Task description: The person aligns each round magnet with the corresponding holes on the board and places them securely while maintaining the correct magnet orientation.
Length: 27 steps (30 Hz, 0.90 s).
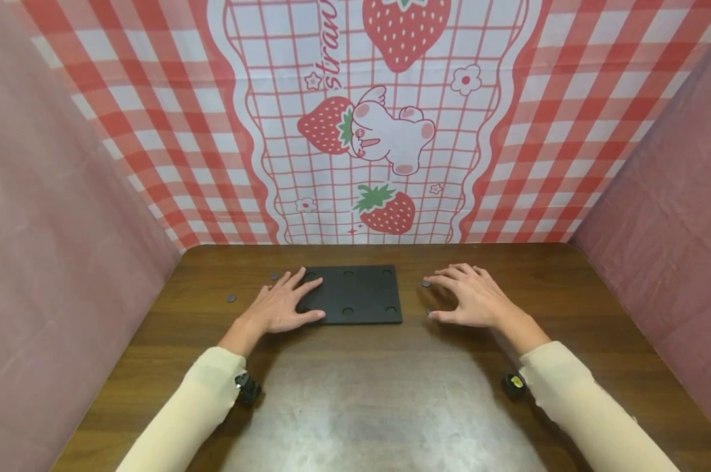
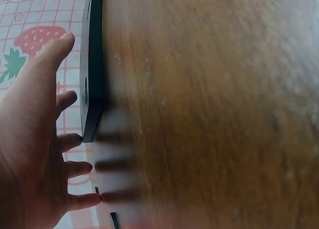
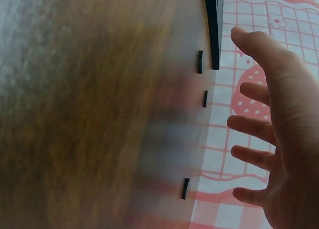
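A black rectangular plate (image 1: 361, 293) with several shallow round recesses lies flat on the table. My left hand (image 1: 286, 305), fingers spread, hovers over the plate's left end and hides part of it. To the right, my right hand (image 1: 470, 295) is held over the table with its fingers apart, gripping nothing. Near its index fingertip lies a small dark disc (image 1: 426, 284), and another disc (image 1: 429, 313) is partly hidden by its thumb. The right wrist view shows its fingertips clear of the thin discs (image 3: 200, 62). Two more discs, a nearer one (image 1: 231, 298) and a farther one (image 1: 275, 276), lie left of the plate.
The brown wooden table (image 1: 355, 393) ends at a red-and-white strawberry-print cloth (image 1: 479, 151) hanging behind it. Pink curtains (image 1: 66, 229) hang at both sides. In the right wrist view, a further dark disc (image 3: 186, 188) lies apart on the table.
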Motion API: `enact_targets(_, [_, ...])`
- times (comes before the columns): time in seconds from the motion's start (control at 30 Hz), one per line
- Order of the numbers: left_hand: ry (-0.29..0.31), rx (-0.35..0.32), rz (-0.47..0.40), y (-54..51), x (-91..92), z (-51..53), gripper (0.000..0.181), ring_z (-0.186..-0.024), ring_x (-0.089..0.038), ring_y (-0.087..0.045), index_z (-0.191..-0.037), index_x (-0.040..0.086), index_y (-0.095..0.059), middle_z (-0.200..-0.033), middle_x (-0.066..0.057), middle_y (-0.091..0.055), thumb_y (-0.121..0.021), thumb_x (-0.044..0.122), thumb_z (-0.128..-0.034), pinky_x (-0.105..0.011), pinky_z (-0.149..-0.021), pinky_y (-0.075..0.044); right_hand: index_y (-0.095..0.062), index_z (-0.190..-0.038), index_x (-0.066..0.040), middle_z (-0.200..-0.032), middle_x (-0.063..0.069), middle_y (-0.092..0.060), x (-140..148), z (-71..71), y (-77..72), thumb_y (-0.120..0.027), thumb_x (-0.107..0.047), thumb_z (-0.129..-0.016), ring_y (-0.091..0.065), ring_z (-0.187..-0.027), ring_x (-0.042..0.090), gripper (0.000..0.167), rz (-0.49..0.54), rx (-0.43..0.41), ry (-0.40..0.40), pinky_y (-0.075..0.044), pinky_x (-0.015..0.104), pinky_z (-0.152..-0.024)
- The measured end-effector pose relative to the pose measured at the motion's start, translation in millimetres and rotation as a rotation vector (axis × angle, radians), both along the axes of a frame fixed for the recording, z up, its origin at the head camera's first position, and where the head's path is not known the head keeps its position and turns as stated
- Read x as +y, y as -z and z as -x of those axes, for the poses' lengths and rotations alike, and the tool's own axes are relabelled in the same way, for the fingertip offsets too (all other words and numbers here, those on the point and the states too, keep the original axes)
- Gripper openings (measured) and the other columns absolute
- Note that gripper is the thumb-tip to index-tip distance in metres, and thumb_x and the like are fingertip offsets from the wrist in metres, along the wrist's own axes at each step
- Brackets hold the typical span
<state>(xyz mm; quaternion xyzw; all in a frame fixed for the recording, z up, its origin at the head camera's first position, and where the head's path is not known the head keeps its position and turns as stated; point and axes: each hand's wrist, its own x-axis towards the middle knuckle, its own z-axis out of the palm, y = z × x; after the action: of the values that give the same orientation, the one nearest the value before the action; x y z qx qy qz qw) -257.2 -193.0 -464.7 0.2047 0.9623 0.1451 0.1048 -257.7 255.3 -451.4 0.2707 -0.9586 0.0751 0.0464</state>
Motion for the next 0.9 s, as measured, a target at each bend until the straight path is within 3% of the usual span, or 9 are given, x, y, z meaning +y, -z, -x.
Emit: enact_targets(0.9, [0.004, 0.016, 0.055, -1.4, 1.6, 3.1, 0.085, -0.174, -0.052, -0.025, -0.178, 0.030, -0.038, -0.191, -0.017, -0.017, -0.063, 0.067, -0.1064, -0.087, -0.128, -0.027, -0.075, -0.148, -0.024, -0.150, 0.010, -0.073, -7.5, -1.1, 5.7, -0.089, -0.057, -0.088, -0.059, -0.147, 0.042, 0.070, -0.011, 0.008, -0.046, -0.048, 0.077, -0.114])
